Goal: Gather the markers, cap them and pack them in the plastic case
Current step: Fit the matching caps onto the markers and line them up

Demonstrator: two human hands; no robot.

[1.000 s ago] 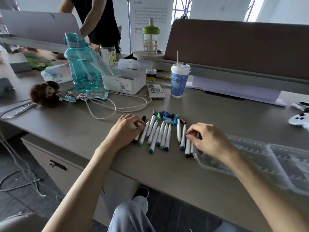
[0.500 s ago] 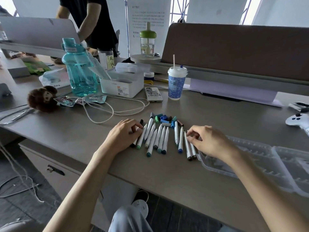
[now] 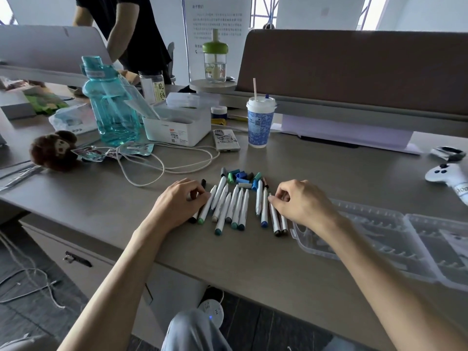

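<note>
Several white markers [image 3: 236,206] with coloured ends lie side by side on the grey desk [image 3: 253,254], tips uncapped. Loose caps [image 3: 240,176] in blue, green and grey are heaped just behind the row. My left hand [image 3: 179,202] sits at the row's left end, its curled fingers holding the two leftmost markers [image 3: 202,214]. At the right end, my right hand [image 3: 301,207] has its fingertips curled on the two rightmost markers [image 3: 276,221]. The clear plastic case [image 3: 379,239] lies open to the right, with no markers in it.
Behind the markers are a white cable [image 3: 162,163], a power bank [image 3: 226,140], a blue paper cup with a straw [image 3: 260,122], a white box [image 3: 177,125] and a teal bottle [image 3: 111,107]. A white controller [image 3: 445,173] lies far right. A person stands beyond the desk.
Both hands stay at the ends of the row. The right hand has nudged its markers slightly inward and they now lie more slanted. The view has tilted down a little.
</note>
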